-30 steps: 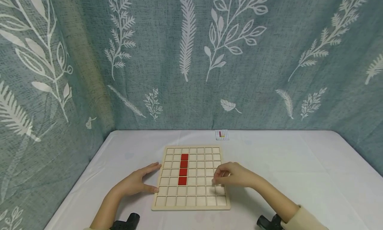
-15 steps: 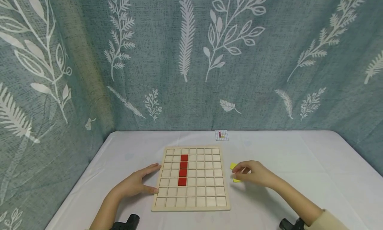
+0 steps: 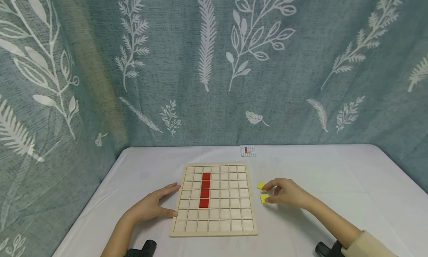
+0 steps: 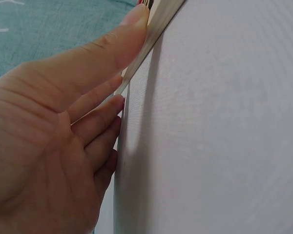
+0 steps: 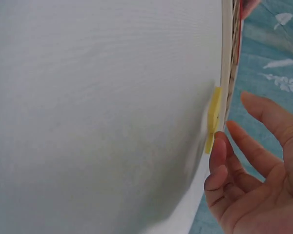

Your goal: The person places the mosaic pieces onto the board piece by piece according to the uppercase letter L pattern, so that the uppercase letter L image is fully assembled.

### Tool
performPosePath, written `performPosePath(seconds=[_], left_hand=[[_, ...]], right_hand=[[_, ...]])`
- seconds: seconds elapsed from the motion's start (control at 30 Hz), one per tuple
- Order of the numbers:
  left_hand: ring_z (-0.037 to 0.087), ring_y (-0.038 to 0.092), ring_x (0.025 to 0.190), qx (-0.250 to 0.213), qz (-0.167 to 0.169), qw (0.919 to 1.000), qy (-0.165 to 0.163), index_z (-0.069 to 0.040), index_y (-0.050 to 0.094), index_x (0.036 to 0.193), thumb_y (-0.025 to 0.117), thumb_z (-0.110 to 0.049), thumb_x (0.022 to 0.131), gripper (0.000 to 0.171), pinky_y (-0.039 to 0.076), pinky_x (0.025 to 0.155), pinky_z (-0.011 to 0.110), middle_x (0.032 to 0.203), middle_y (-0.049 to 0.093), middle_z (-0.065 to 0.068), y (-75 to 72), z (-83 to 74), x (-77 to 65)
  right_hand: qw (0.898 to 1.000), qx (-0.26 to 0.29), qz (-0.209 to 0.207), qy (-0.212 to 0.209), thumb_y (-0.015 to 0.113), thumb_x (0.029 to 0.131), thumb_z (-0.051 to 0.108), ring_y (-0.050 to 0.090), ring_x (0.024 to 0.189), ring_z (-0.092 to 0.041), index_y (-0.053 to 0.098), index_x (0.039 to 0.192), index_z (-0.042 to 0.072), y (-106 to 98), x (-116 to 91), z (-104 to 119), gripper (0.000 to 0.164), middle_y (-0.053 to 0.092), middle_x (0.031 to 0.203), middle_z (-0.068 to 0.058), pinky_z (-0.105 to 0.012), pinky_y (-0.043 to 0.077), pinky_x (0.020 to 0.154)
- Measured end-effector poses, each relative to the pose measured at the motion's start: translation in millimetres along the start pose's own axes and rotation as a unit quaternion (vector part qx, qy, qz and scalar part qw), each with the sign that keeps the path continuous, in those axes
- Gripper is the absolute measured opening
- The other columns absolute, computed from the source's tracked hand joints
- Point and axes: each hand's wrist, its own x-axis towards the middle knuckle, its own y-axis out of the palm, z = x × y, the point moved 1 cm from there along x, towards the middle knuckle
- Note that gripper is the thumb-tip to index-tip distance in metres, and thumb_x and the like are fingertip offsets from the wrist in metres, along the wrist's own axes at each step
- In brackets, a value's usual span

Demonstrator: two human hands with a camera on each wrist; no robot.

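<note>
A pale wooden grid board (image 3: pixel 214 233) lies on the table with a column of several red square tiles (image 3: pixel 205 184) in its cells. My left hand (image 3: pixel 150 205) rests against the board's left edge, thumb and fingers spread; the left wrist view also shows this hand (image 4: pixel 53 122) with its thumb on the edge. Right of the board lie two yellow tiles, a far one (image 3: pixel 261 185) and a near one (image 3: pixel 263 198). My right hand (image 3: pixel 285 192) is over them, thumb beside the near tile and index finger by the far one. In the right wrist view its thumb and fingers stand apart, gripping nothing.
A small printed grid card (image 3: pixel 248 150) with a red and yellow pattern lies at the table's back edge. White cloth covers the table (image 3: pixel 334 175). Behind hangs a teal leaf-patterned curtain (image 3: pixel 187 64).
My right hand has moved right, off the board to the yellow tiles, and its thumb and index finger have spread apart. My left hand has stayed at the board's edge.
</note>
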Motion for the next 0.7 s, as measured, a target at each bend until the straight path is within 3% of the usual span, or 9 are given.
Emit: performPosePath(seconds=[0.4, 0.7], left_hand=[[0.046, 0.02, 0.135, -0.002, 0.0, 1.0, -0.005, -0.007, 0.043, 0.138, 0.082, -0.033, 0.065, 0.086, 0.02, 0.103, 0.065, 0.147, 0.029, 0.021, 0.5, -0.8, -0.1], [0.046, 0.018, 0.135, -0.01, 0.0, 0.9999, -0.007, -0.007, 0.042, 0.138, 0.082, -0.032, 0.065, 0.087, 0.019, 0.103, 0.065, 0.148, 0.028, 0.021, 0.3, -0.2, -0.3]], right_hand=[[1.0, -0.029, 0.001, -0.007, 0.076, 0.074, 0.015, 0.051, 0.071, -0.005, 0.067, 0.096, 0.003, 5.6, -2.0, -0.4, 0.026, 0.065, 0.095, -0.004, -0.02, 0.046, 0.061], [0.999, -0.037, -0.004, -0.019, 0.077, 0.073, 0.019, 0.05, 0.068, -0.005, 0.067, 0.094, 0.004, 10.2, -4.3, 0.6, 0.027, 0.064, 0.092, -0.002, -0.02, 0.045, 0.058]])
